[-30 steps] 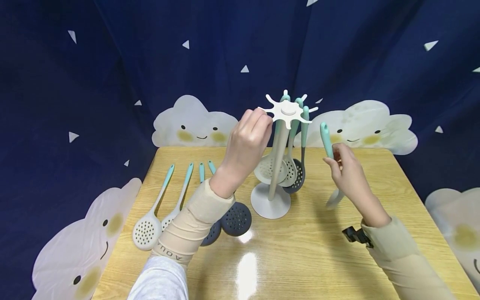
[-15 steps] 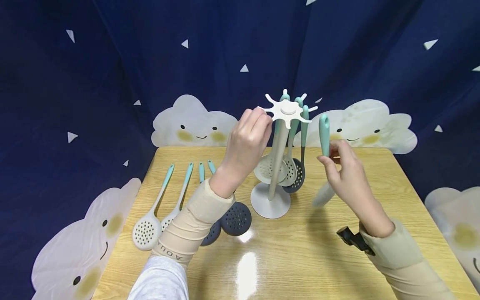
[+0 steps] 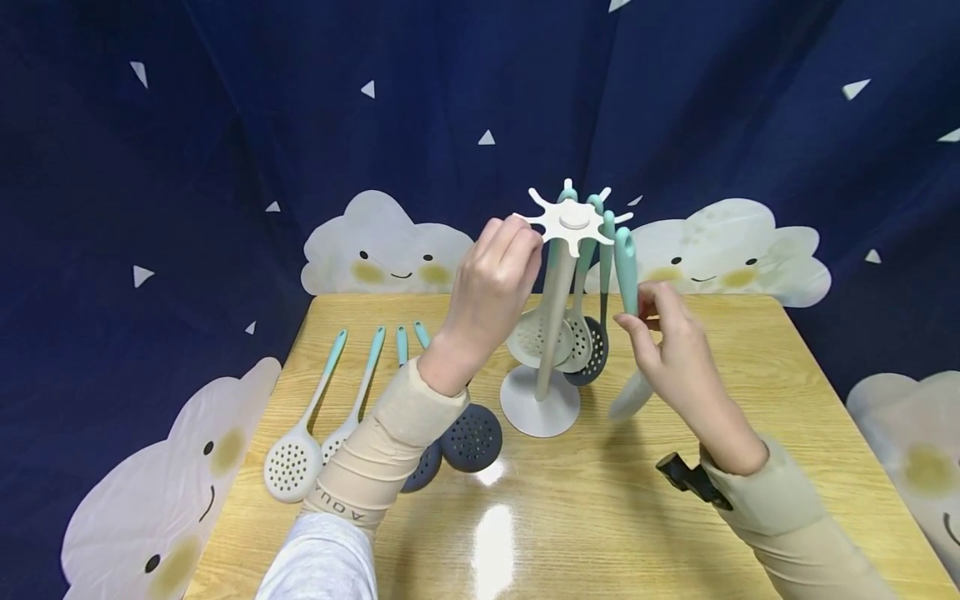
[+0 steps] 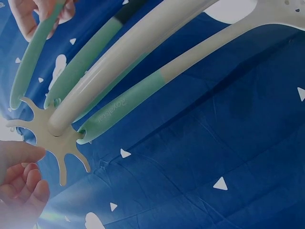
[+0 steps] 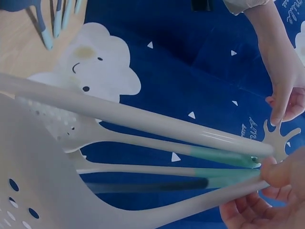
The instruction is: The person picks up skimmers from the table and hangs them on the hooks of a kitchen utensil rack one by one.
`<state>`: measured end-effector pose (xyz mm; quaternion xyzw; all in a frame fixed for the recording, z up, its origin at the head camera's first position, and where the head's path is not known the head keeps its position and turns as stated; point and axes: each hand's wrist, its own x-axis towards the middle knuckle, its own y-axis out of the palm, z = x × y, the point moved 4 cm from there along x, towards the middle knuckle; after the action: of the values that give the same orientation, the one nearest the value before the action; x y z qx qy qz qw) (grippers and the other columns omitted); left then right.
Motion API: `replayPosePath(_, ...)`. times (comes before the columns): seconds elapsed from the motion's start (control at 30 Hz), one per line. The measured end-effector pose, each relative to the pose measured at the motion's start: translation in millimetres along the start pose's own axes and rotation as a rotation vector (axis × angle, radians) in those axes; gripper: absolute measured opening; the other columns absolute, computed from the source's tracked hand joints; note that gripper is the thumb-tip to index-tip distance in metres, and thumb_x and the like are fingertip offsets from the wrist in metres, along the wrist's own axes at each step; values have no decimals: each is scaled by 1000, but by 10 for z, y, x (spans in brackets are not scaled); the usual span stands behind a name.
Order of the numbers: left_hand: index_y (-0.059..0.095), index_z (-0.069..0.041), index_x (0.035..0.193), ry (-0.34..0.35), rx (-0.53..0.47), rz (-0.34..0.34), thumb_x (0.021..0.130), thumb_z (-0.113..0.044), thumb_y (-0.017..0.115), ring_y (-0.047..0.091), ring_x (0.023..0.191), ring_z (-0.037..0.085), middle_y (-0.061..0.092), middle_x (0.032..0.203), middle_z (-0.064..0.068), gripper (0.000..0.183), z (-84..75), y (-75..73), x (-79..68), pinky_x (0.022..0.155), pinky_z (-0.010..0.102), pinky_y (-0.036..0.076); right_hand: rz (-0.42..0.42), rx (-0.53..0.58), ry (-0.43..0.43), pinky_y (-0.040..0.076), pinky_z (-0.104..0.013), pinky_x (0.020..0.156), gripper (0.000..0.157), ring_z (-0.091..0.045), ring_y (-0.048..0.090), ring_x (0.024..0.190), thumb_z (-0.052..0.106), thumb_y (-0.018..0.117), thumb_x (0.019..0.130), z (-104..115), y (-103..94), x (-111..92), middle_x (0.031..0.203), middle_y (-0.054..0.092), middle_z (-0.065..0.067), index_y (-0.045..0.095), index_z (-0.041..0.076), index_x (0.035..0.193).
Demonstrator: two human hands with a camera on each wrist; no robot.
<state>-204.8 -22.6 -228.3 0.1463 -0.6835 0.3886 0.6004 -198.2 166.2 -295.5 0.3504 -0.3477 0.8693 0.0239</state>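
My left hand (image 3: 495, 279) grips one arm of the white utensil rack (image 3: 555, 333) at its star-shaped top; in the left wrist view the thumb (image 4: 24, 153) lies against that arm. Two light grey perforated utensils and a dark slotted one (image 3: 592, 354) hang from the rack by mint handles. My right hand (image 3: 671, 346) pinches a light grey skimmer (image 5: 52, 167) by its mint handle (image 3: 626, 271), head down, just right of the hung ones. The handle's top end with its hole is right at a hook tip (image 4: 27, 101) in the left wrist view.
Two light grey perforated skimmers (image 3: 292, 462) and two dark ones (image 3: 472, 437) lie on the wooden table (image 3: 570, 533) to the left, partly behind my left forearm. The rack's round base (image 3: 536, 412) stands mid-table. A dark blue curtain (image 3: 420, 133) hangs behind.
My right hand has moved left towards the rack, bringing the skimmer's handle beside the hooks and turning it more upright. The left hand has kept its hold on the rack.
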Motion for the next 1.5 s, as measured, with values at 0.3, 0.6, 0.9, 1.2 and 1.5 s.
replayPosePath(0.3,56,2,75,-6,1,8,86,4,52,46,66,22,54,76,9,11,4,-1,3,58,24,41,-13,7,10,52,-42,68,23,-28,57,80,-5,61,82,0,82,20,86,52,-17,49,-8,102)
replayPosePath(0.6,55,2,76,-11,-7,6,86,4,52,46,66,22,54,76,9,11,10,1,5,58,24,42,-22,40,38,52,-39,67,21,-26,57,78,-3,61,83,-5,193,29,84,52,-16,48,-6,99)
replayPosePath(0.9,56,2,76,-15,-19,10,86,4,52,46,66,23,54,75,9,11,6,5,-1,59,25,42,-52,63,69,52,-42,66,19,-29,58,78,-4,59,84,1,284,23,84,53,-17,47,-7,99)
replayPosePath(1.2,55,1,75,-17,-12,1,86,4,52,46,66,23,54,75,9,12,2,1,-3,59,26,41,-78,65,76,53,-37,64,23,-26,58,76,0,63,82,20,332,23,84,55,-16,48,-4,99)
replayPosePath(1.5,55,1,75,-14,-18,-17,85,5,53,46,66,23,54,75,9,11,-3,-11,-5,58,25,41,-121,80,69,52,-36,60,26,-24,60,75,4,66,81,35,388,22,84,56,-15,48,-5,98)
